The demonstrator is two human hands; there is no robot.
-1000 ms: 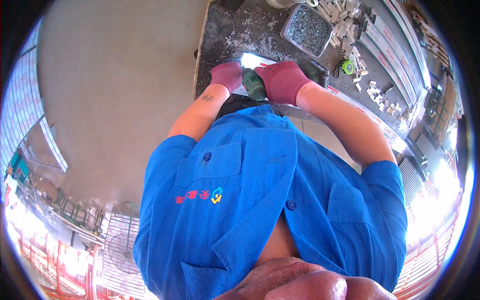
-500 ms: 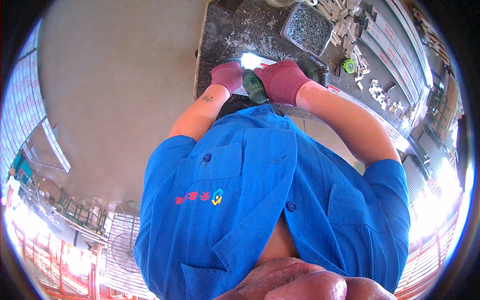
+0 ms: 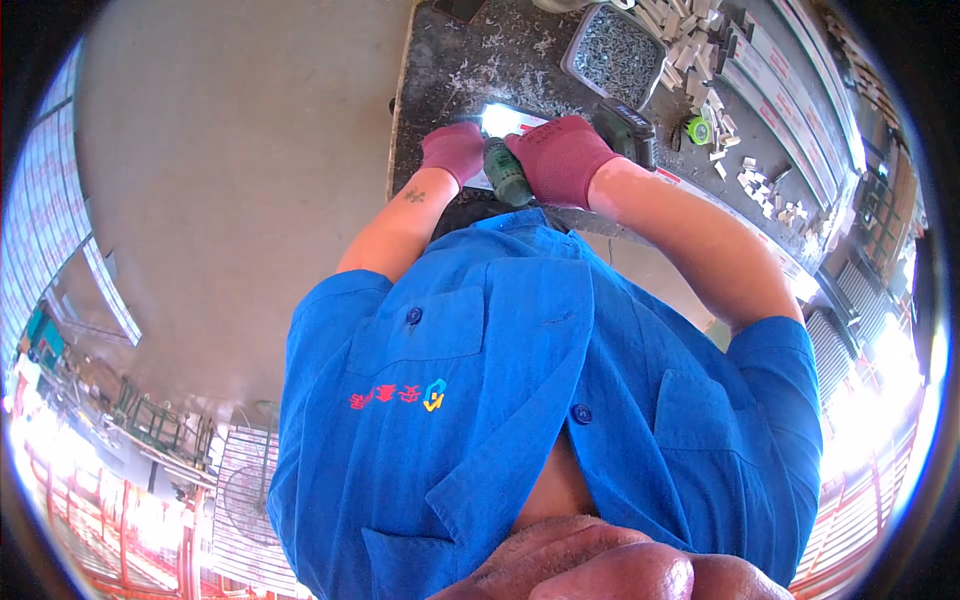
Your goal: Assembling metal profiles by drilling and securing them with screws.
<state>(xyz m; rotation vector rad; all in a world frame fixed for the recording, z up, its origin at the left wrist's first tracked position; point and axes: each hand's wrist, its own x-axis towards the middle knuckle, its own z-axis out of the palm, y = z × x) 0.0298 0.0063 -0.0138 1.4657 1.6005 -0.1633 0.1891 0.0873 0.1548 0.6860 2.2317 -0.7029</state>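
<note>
My right hand (image 3: 565, 160), in a dark red glove, is wrapped around the grip of a dark green cordless drill (image 3: 508, 175). The drill's battery base (image 3: 628, 138) sticks out beyond the glove on the right. My left hand (image 3: 454, 152), gloved the same, is closed beside the front of the drill, by a long white profile (image 3: 537, 124) with red print. What its fingers hold, if anything, is hidden. A bright glare lies on the profile just past the drill. The drill's tip cannot be made out.
A dark workbench (image 3: 430, 80) carries scattered metal shavings or screws. On it stands a grey tub (image 3: 612, 60) full of small screws. To its right lie many short pale blocks (image 3: 690, 50), a bright green tape measure (image 3: 697, 130) and long white profiles (image 3: 780, 90).
My right hand and the drill have shifted very slightly up and to the left. The left hand stays in nearly the same place.
</note>
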